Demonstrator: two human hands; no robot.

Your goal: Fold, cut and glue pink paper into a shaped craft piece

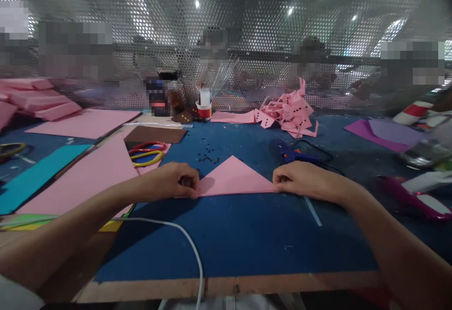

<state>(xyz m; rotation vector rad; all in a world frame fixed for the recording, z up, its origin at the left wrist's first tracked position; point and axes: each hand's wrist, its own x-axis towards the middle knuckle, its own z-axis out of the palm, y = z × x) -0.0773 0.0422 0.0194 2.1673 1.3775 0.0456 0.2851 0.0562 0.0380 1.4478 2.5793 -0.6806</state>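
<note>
Currently both hands are pinching a pink paper triangle that is lying flat on the blue bench. The left hand is closing its grip on the left corner, and the right hand on the right corner. Being thin and light, the sheet is likely creasing easily and sliding, so the corners seem the safest hold. Both thumbs are hiding under the knuckles, and the glue gun behind is blurring into shadow.
</note>
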